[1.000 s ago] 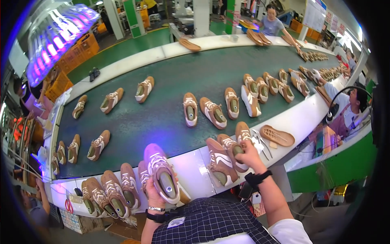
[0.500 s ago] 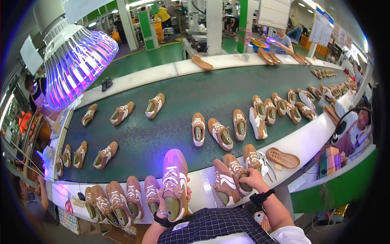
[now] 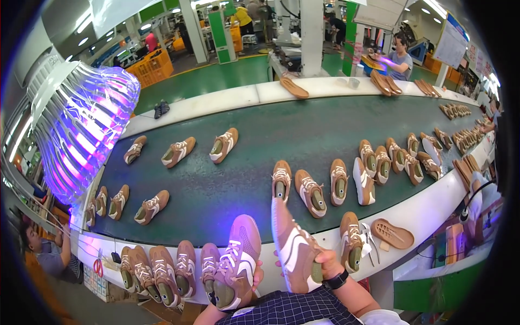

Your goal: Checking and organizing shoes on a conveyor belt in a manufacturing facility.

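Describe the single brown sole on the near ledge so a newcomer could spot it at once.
Start with the green conveyor belt and follow the white ledge along its near edge toward the right. Past the ledge's last laced sneaker lies the sole, patterned side up; unlike that sneaker, it has no upper or laces.

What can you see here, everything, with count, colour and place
Held shoes: two, tan and white, one per hand
Ledge shoes: at least six, tan and white, near ledge
Belt shoes: many, tan and white, on belt
Belt: one, dark green, centre
Ledges: two, white, belt's near and far sides
Soles: several, brown, both ledges
Metal tools: count unclear, silver, beside near sole
Lamp: one, purple glow, upper left
Scissors: one, red, near ledge's left
Crates: several, orange, upper left
People: several, mixed clothes, mostly background
Apron: one, dark checked, bottom
Left hand: one, bare, mostly behind its shoe
Right hand: one, bare, at its shoe's heel
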The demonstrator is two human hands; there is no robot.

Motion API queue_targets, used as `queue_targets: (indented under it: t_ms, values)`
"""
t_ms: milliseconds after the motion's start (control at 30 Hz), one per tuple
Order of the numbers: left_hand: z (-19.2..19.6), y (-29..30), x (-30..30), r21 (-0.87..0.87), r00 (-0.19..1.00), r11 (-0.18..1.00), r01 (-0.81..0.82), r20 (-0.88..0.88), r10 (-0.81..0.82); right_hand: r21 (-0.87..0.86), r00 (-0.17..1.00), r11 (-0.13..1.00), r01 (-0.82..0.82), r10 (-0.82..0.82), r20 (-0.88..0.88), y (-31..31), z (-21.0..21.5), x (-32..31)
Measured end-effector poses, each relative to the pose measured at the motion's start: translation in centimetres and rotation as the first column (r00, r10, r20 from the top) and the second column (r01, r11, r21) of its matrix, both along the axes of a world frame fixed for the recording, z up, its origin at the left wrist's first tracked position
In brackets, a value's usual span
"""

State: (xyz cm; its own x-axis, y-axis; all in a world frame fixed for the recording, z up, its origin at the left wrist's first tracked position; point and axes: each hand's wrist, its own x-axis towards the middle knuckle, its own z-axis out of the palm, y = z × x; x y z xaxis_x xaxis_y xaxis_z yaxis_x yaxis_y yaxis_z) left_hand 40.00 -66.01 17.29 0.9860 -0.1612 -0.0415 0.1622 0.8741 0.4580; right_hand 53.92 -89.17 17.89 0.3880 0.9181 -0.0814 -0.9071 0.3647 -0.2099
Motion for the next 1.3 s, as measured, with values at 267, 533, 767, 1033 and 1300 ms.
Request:
queue_targets:
  t_ms: [267, 533, 767, 1033, 1300]
  values:
    - [2.6, -1.7, -2.2, 0.142, 0.95, 0.944, -0.297, -0.062, 0.308, -0.252, 0.953, 0.964, -0.082, 0.15, 0.264, 2.0, -1.7, 0.5]
    - [2.2, -0.9, -2.3, -0.07, 0.976, 0.974, -0.214, -0.045, 0.211, -0.301, 0.931, 0.947, -0.113, 0.206, 0.3, 1.6, -4.4, 0.7]
    - [-2.8, 2.4, -1.4, -0.169, 0.989, 0.979, 0.118, 0.113, -0.1, -0.343, 0.84, 0.939, -0.025, 0.206, 0.502, 1.0, -2.2, 1.5]
    - [-3.6, 0.8, 1.6, 0.027, 0.951, 0.952, -0.306, -0.039, 0.307, -0.251, 0.896, 0.949, 0.191, -0.064, 0.439, 5.4, 1.9, 1.3]
    - [-4.1, -0.4, 1.5, 0.262, 0.849, 0.938, -0.229, -0.418, 0.323, -0.224, 0.992, 0.966, -0.129, 0.127, -0.023, 2.9, -2.3, -0.1]
